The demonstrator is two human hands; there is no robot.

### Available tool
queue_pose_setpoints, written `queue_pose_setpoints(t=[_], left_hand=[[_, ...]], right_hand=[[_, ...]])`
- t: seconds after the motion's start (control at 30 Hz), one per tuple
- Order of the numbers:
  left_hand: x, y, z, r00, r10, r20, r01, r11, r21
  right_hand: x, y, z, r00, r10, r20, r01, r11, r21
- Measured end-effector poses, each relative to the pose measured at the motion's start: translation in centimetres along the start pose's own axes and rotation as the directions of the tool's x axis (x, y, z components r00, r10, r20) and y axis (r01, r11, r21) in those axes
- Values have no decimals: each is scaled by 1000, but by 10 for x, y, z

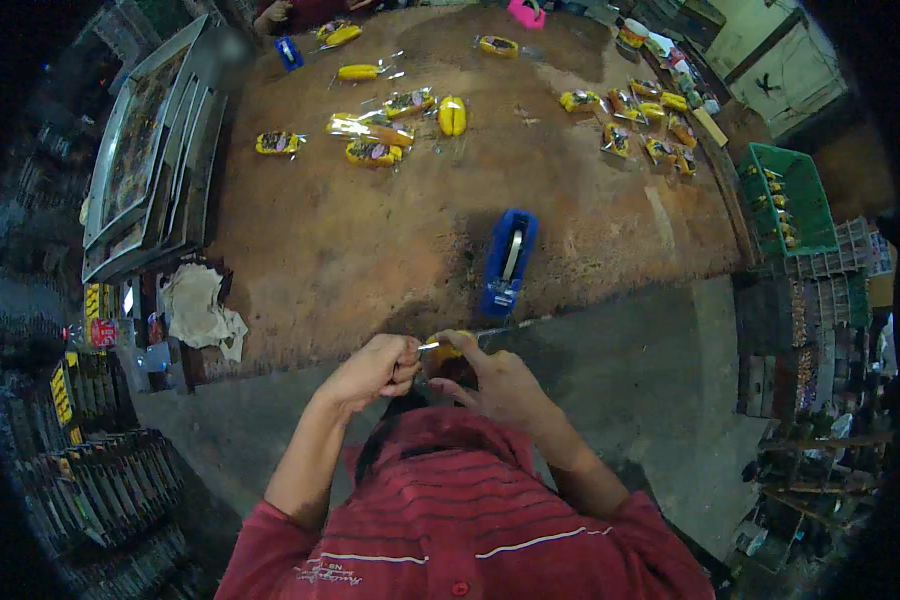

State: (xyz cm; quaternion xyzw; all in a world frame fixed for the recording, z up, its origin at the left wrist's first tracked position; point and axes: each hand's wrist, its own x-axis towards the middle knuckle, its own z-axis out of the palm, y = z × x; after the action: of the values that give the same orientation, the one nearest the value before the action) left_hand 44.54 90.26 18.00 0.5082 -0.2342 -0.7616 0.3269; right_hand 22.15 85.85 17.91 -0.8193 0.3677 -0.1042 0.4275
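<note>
Just off the table's near edge, my right hand (505, 385) is curled around a yellow bread roll (442, 350) in clear plastic. My left hand (375, 372) is closed in a fist beside it, pinching the shiny end of the wrapper. Fingers cover most of the roll. A blue tape dispenser (500, 285) stands on the table just beyond my hands. Farther off lie a plain yellow roll (452, 116) and several wrapped rolls with dark topping, such as this wrapped roll (374, 153).
More wrapped rolls (660, 152) are grouped at the right of the wooden table (320, 260). Stacked metal trays (135, 160) line its left side, with a crumpled cloth (202, 308) nearby. A green crate (820, 215) holds packages at right. Across the table are a person's hand (273, 15) and another blue dispenser (288, 53).
</note>
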Motion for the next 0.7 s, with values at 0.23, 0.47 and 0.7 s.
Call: queue_pose_setpoints(t=[0.23, 0.47, 0.7], left_hand=[[-13, 14, -12, 997, 39, -60, -35, 997, 66], [-51, 41, -31, 914, 353, -201, -392, 896, -208], [-59, 22, -29, 733, 668, -129, -582, 713, 391]], right_hand=[[10, 8, -68, 997, 43, 61, -40, 998, -43], [15, 3, -82, 970, -241, 23, 241, 955, -172], [18, -29, -59, 963, -249, -105, 252, 967, 20]])
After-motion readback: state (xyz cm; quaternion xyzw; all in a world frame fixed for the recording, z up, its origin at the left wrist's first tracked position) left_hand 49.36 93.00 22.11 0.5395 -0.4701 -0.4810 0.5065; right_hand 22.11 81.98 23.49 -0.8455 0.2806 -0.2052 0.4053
